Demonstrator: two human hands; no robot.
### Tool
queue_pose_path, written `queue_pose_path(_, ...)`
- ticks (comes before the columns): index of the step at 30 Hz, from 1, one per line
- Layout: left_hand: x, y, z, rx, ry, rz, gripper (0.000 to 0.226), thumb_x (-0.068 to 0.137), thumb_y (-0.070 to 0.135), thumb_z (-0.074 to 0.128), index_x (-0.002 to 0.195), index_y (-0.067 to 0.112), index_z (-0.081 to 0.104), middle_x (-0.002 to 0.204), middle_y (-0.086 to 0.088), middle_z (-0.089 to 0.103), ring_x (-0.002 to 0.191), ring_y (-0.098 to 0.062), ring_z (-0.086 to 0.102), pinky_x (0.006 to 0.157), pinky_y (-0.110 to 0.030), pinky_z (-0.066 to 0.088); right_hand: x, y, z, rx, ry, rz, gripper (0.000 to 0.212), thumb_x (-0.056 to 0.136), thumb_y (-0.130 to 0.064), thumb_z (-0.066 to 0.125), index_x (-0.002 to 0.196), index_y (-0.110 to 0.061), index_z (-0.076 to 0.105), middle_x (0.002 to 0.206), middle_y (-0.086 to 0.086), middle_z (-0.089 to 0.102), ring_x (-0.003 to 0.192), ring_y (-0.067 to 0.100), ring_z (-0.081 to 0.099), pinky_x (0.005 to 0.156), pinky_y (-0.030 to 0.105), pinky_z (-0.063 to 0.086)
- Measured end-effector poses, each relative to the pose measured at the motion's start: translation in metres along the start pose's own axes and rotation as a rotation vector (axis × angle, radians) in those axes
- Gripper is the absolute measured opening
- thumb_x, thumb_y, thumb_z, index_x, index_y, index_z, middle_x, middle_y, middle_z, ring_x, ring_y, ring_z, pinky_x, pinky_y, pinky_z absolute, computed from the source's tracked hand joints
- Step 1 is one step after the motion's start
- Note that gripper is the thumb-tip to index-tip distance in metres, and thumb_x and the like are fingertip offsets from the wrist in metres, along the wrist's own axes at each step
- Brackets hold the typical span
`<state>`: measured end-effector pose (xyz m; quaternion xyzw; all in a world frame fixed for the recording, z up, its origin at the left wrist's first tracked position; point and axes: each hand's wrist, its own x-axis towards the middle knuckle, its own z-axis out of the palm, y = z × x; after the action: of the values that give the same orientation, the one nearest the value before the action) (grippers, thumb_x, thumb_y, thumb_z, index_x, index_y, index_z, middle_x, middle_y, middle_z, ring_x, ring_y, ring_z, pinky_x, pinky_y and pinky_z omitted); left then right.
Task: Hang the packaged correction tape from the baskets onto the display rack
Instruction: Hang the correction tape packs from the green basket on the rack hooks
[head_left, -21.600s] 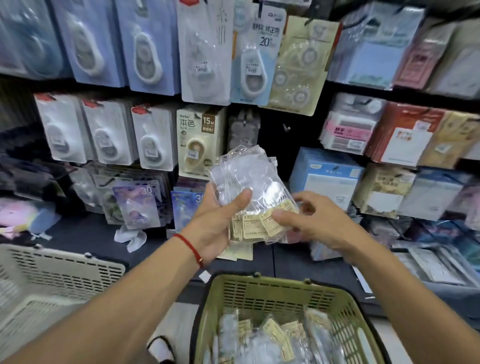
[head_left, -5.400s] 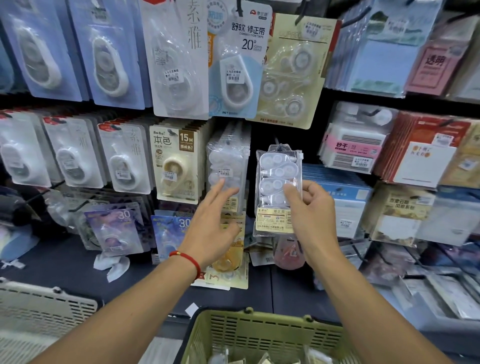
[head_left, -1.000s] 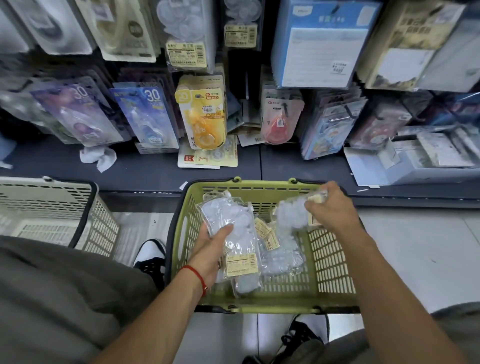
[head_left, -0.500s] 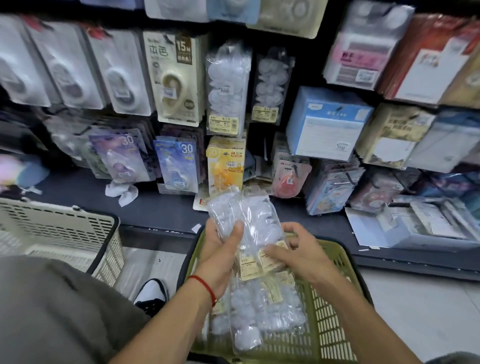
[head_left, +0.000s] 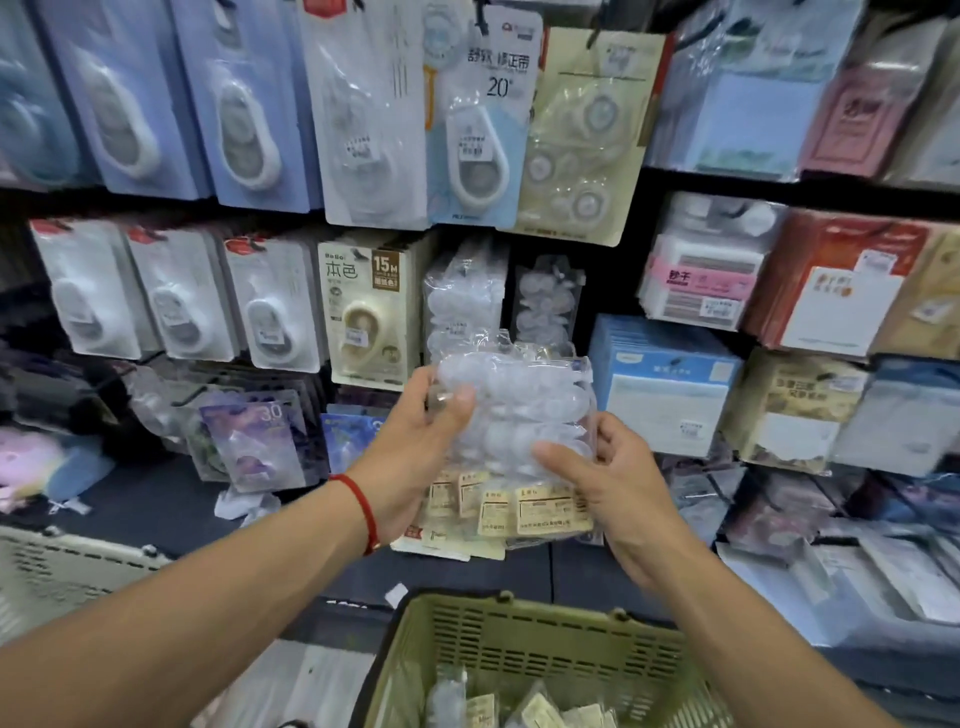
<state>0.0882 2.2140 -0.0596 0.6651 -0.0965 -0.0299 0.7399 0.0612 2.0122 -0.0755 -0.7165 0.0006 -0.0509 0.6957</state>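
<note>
A bundle of several clear correction tape packs (head_left: 519, 415) with yellow labels is held up in front of the display rack. My left hand (head_left: 415, 447) grips its left side, thumb across the front. My right hand (head_left: 608, 483) pinches the front pack at its lower right. Just behind the bundle, the same clear packs hang on two hooks of the rack, a thick stack (head_left: 462, 296) and a thin one (head_left: 548, 306). Below, the green basket (head_left: 530, 639) holds more of these packs (head_left: 498, 706).
A cream basket (head_left: 57, 571) sits at the lower left. Boxed and carded correction tapes (head_left: 363, 306) fill the hooks left of and above the clear packs. Blue boxes (head_left: 660, 384) and notepads hang to the right. A dark shelf ledge (head_left: 156, 514) carries loose items.
Both hands have lifted the bundle from just above the green basket up to the rack's hook level, and my view has tilted upward.
</note>
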Motion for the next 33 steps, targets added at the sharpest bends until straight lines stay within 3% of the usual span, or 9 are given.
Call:
queue_pose_path(4, 0.006, 0.001, -0.005, -0.090, -0.048, -0.047, 0.056, 0.090, 0.052, 0.071, 0.138, 0.033, 0.050, 0.131, 0.000, 0.073, 0.123, -0.025, 0.069, 0.115, -0.055, 0.044, 0.010, -0.002, 0.009, 0.137, 0.048, -0.051, 0.048, 0.071, -0.030, 0.091, 0.115, -0.020, 0.072, 0.109, 0.001, 0.081, 0.103, 0.025, 0.078, 0.092, 0.048, 0.062)
queue_pose_path(7, 0.011, -0.004, -0.004, -0.119, -0.081, -0.072, 0.087, 0.075, 0.043, 0.092, 0.147, 0.037, 0.044, 0.133, -0.004, 0.072, 0.123, -0.028, 0.070, 0.114, -0.056, 0.046, 0.016, -0.001, 0.016, 0.144, 0.086, -0.088, 0.046, 0.070, -0.032, 0.091, 0.112, -0.023, 0.076, 0.106, 0.001, 0.082, 0.100, 0.023, 0.079, 0.087, 0.044, 0.063)
queue_pose_path(10, 0.015, -0.007, -0.003, -0.128, -0.059, -0.043, 0.101, 0.061, 0.027, 0.103, 0.144, 0.037, 0.047, 0.130, -0.004, 0.074, 0.119, -0.024, 0.072, 0.107, -0.049, 0.054, 0.023, 0.000, 0.019, 0.115, 0.122, -0.136, 0.032, 0.081, -0.024, 0.090, 0.110, -0.026, 0.077, 0.105, -0.001, 0.082, 0.098, 0.019, 0.079, 0.085, 0.042, 0.064)
queue_pose_path(14, 0.019, -0.006, -0.003, -0.144, 0.014, 0.044, 0.087, 0.063, 0.029, 0.096, 0.137, 0.041, 0.051, 0.129, 0.000, 0.074, 0.117, -0.020, 0.073, 0.094, -0.037, 0.062, 0.029, -0.007, 0.025, 0.011, 0.144, -0.241, 0.020, 0.090, -0.034, 0.082, 0.109, -0.034, 0.074, 0.105, -0.004, 0.081, 0.096, 0.018, 0.079, 0.086, 0.048, 0.063)
queue_pose_path(17, 0.020, -0.008, -0.005, -0.113, 0.115, 0.089, 0.072, 0.072, 0.023, 0.091, 0.130, 0.046, 0.054, 0.129, 0.002, 0.074, 0.116, -0.018, 0.073, 0.096, -0.043, 0.062, 0.035, -0.016, 0.028, 0.000, 0.227, -0.268, 0.019, 0.092, -0.045, 0.073, 0.110, -0.038, 0.072, 0.104, -0.007, 0.081, 0.095, 0.018, 0.079, 0.087, 0.053, 0.063)
queue_pose_path(21, 0.018, -0.004, -0.014, 0.075, 0.259, 0.176, 0.074, 0.082, 0.022, 0.089, 0.139, 0.045, 0.049, 0.134, 0.013, 0.066, 0.126, -0.014, 0.064, 0.105, -0.048, 0.056, 0.045, -0.028, 0.020, -0.037, 0.303, -0.246, 0.006, 0.097, -0.036, 0.069, 0.100, -0.036, 0.074, 0.094, 0.007, 0.078, 0.091, 0.040, 0.073, 0.086, 0.064, 0.057)
queue_pose_path(26, 0.016, 0.003, -0.020, 0.105, 0.292, 0.233, 0.077, 0.081, 0.025, 0.090, 0.143, 0.044, 0.047, 0.135, 0.019, 0.063, 0.128, -0.010, 0.062, 0.106, -0.048, 0.055, 0.042, -0.039, 0.021, -0.043, 0.302, -0.248, 0.006, 0.099, -0.032, 0.069, 0.098, -0.031, 0.076, 0.095, 0.019, 0.076, 0.094, 0.050, 0.069, 0.080, 0.066, 0.058)
queue_pose_path(30, 0.014, 0.006, -0.022, 0.104, 0.296, 0.267, 0.069, 0.083, 0.020, 0.088, 0.134, 0.048, 0.051, 0.125, 0.026, 0.067, 0.117, 0.002, 0.065, 0.104, -0.041, 0.057, 0.039, -0.048, 0.019, 0.018, 0.275, -0.207, 0.008, 0.100, -0.028, 0.070, 0.099, -0.026, 0.078, 0.093, 0.012, 0.080, 0.090, 0.043, 0.075, 0.078, 0.063, 0.062)
queue_pose_path(33, 0.015, 0.006, -0.023, 0.107, 0.313, 0.271, 0.072, 0.082, 0.020, 0.088, 0.138, 0.044, 0.050, 0.127, 0.021, 0.067, 0.117, 0.000, 0.066, 0.102, -0.041, 0.058, 0.038, -0.054, 0.016, 0.051, 0.225, -0.181, 0.011, 0.101, -0.028, 0.069, 0.096, -0.031, 0.079, 0.092, 0.008, 0.081, 0.083, 0.033, 0.079, 0.071, 0.051, 0.064)
